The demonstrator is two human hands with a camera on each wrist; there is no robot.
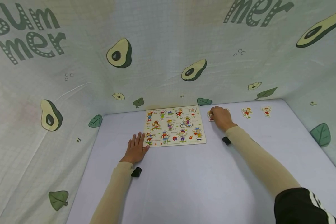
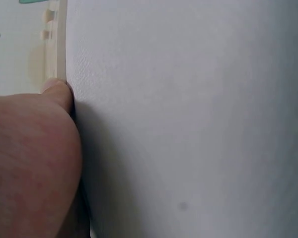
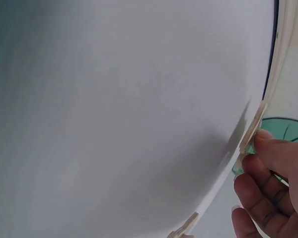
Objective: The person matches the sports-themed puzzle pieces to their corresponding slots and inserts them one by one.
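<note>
A wooden peg-style picture puzzle board (image 1: pixel 175 127) with sports figures lies flat near the far edge of the table. My left hand (image 1: pixel 135 148) rests at its lower left corner, fingers straight. In the left wrist view, the thumb (image 2: pixel 58 91) touches the board's edge. Just right of the board, my right hand (image 1: pixel 221 117) pinches a small wooden figure piece (image 1: pixel 210 116). Seen edge-on in the right wrist view, that thin piece (image 3: pixel 253 126) sits between thumb and forefinger, raised off the table. Behind the hand another piece (image 1: pixel 227 109) is mostly hidden.
Farther right lie two more figure pieces, one in red and yellow (image 1: pixel 247 113) and one in red and white (image 1: pixel 266 111). The white table (image 1: pixel 182 183) meets a hanging cloth (image 1: pixel 156 37) with avocado prints at the back and sides.
</note>
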